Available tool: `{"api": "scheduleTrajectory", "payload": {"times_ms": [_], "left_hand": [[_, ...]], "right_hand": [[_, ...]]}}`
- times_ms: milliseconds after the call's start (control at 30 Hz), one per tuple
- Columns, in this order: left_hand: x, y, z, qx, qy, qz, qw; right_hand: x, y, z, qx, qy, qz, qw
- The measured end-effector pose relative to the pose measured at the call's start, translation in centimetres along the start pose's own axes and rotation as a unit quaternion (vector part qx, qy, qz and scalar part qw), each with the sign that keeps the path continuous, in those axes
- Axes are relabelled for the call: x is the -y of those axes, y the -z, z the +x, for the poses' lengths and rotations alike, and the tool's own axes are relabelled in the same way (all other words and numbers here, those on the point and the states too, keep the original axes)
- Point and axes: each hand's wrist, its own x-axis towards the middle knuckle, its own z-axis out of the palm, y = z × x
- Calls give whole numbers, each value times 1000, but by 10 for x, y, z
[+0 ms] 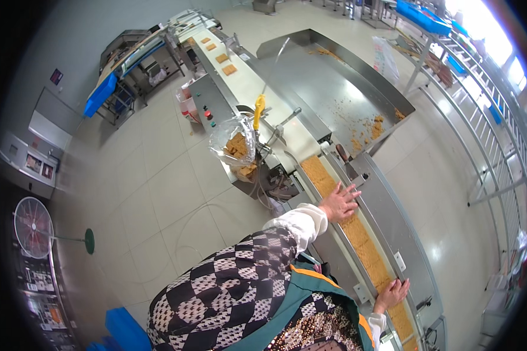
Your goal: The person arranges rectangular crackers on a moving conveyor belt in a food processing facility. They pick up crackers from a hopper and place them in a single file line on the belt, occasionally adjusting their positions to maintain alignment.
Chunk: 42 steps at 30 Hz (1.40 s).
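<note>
A narrow conveyor channel with metal side rails point(380, 210) runs in front of me, lined with a row of flat golden-brown food slabs point(365, 245). My left hand point(340, 202) lies palm down across the row, fingers spread towards the far rail. Nearer to me, my right hand point(393, 294) rests on the same row with its fingertips over the far rail. The slabs under both palms are hidden. Neither hand grips anything visible. A wooden-handled scraper point(345, 159) lies on the machine beyond my left hand.
Several cut pieces point(229, 69) sit on the white belt point(285, 116) farther along. Beside it is a large metal tray point(307, 83) with crumbs. A plastic bag point(233, 142) of broken pieces hangs near a control panel point(211, 98). A metal rack point(478, 145) stands to the right.
</note>
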Motion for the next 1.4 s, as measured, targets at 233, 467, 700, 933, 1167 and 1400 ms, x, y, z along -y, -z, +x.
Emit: {"api": "scheduleTrajectory", "payload": {"times_ms": [233, 467, 700, 933, 1167, 1400], "left_hand": [[4, -19, -1, -65, -12, -3, 998], [5, -24, 0, -74, -13, -22, 997], [4, -17, -1, -109, -26, -39, 993], [6, -25, 0, -91, -17, -9, 996], [5, -25, 1, -83, -16, -17, 996], [5, -23, -2, -93, -14, -33, 995]], "right_hand": [[0, 6, 0, 23, 8, -13, 1000], [2, 9, 1, 26, 7, -16, 1000], [-1, 4, 0, 17, 14, -20, 1000], [-2, 3, 0, 29, 7, -24, 999], [-1, 6, 0, 29, 9, -23, 999], [-2, 4, 0, 26, 17, -21, 999]]}}
